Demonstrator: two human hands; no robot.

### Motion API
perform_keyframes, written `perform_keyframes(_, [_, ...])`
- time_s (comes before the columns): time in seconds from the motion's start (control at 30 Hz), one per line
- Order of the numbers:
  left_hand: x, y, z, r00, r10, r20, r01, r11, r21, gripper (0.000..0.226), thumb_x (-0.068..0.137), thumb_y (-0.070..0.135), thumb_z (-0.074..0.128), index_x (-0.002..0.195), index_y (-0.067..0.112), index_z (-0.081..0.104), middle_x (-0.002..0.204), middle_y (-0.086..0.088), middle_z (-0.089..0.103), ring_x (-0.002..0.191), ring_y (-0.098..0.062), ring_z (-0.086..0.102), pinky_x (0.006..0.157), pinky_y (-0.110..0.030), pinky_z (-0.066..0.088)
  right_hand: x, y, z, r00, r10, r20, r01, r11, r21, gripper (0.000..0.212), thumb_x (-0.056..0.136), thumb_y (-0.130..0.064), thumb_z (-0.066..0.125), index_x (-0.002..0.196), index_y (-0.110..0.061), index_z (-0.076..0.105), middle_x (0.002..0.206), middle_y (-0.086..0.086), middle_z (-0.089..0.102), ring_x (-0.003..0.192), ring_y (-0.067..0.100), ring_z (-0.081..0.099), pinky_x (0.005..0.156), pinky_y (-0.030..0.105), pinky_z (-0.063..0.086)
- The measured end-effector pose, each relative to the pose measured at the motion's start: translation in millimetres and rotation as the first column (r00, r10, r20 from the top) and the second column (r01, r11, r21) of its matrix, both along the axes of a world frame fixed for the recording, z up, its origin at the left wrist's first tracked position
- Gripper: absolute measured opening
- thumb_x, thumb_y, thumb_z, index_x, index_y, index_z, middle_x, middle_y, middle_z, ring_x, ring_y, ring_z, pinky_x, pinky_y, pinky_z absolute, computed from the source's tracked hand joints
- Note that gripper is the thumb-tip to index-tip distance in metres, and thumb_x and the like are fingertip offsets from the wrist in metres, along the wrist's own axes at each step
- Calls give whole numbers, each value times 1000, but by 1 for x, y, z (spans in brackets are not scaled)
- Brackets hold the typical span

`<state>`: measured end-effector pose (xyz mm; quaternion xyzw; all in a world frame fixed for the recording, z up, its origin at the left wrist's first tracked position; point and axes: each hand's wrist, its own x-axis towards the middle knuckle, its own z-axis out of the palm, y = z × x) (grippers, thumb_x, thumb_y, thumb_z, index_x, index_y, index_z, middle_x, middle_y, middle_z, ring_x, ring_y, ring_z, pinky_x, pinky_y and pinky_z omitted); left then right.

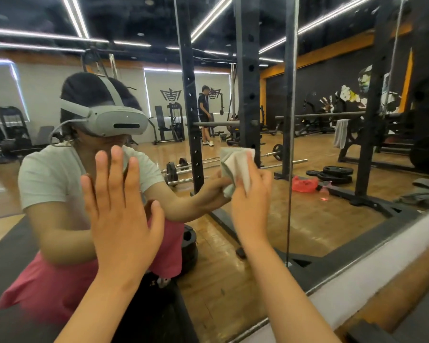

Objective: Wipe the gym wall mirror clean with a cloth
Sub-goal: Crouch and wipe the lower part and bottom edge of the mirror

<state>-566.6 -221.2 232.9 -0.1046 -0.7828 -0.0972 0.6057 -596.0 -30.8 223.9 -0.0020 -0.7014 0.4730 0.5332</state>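
Observation:
The wall mirror [315,226] fills almost the whole view and reflects the gym and me. My left hand [120,214] lies flat against the glass at lower centre-left, fingers straight and spread. My right hand [252,196] presses a pale grey-white cloth [235,167] onto the mirror near the middle, fingers over the cloth and its folds bunched above them. The reflection of that arm meets the cloth from the left.
A vertical seam [289,154] between mirror panels runs just right of the cloth. The mirror's white lower edge [372,278] slants from lower centre to the right. Reflected are a squat rack, barbells, weight plates, a red bag, a spray bottle and a person standing far back.

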Motion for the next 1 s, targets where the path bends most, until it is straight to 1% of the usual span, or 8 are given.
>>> perform_keyframes(0.13, [-3,-3,-2,1000,15,-10,-16,1000,-13,79,82,24,53,153,2,25,163,-17,15,152,-33,7,123,-48,-1,-10,42,-3,995,-80,65,87,991,-106,48,99,-7,49,145,-19,45,110,1,41,93,10,45,81,3,39])
perform_keyframes(0.27, [-4,-3,-2,1000,4,-13,-4,1000,-11,80,82,23,55,153,2,25,163,-17,15,152,-33,7,123,-49,1,-18,73,-23,975,-144,169,188,942,-277,34,100,-12,47,132,-8,55,112,10,49,95,18,53,91,41,51])
perform_keyframes(0.4, [-5,-2,-3,1000,8,-15,-8,1000,-1,81,80,22,56,153,1,26,163,-17,14,152,-33,6,123,-49,1,-14,49,-20,973,-174,151,202,958,-202,44,99,-8,45,142,-14,46,112,8,42,101,23,50,81,23,39])
perform_keyframes(0.5, [-6,1,-3,1000,5,-27,-5,1000,19,80,79,22,55,151,0,27,162,-18,16,151,-34,8,123,-49,0,-8,16,-9,993,-113,39,118,983,-144,51,97,-9,49,145,-27,43,110,-1,39,103,20,49,84,27,46])
perform_keyframes(0.7, [-9,1,-3,999,20,-38,-19,1000,21,80,77,21,57,150,-1,32,161,-18,21,151,-33,11,123,-50,2,4,-27,0,994,47,-94,-38,995,97,76,94,0,51,141,-50,21,110,-1,37,100,15,43,88,10,40])
perform_keyframes(0.83, [-7,1,-2,1000,10,-24,-9,1000,23,80,77,20,60,150,0,32,161,-18,21,151,-33,11,123,-52,4,3,-13,1,995,67,-72,-58,990,129,71,95,-2,53,144,-47,29,107,-4,38,98,14,46,86,22,45])
perform_keyframes(0.93, [-5,-2,-2,1000,3,-13,-3,1000,9,82,77,20,61,151,3,30,162,-16,20,152,-32,11,123,-52,6,0,17,0,998,-48,41,50,997,-54,47,98,-9,49,142,-27,48,110,0,42,89,-4,46,75,5,39])
perform_keyframes(1.0, [-5,-4,-2,1000,-2,-19,2,1000,-5,83,77,21,61,152,5,28,162,-16,21,152,-31,12,123,-50,7,-1,33,-3,992,-86,98,99,984,-146,40,99,-13,47,140,-16,49,113,5,44,85,-5,46,70,1,37])
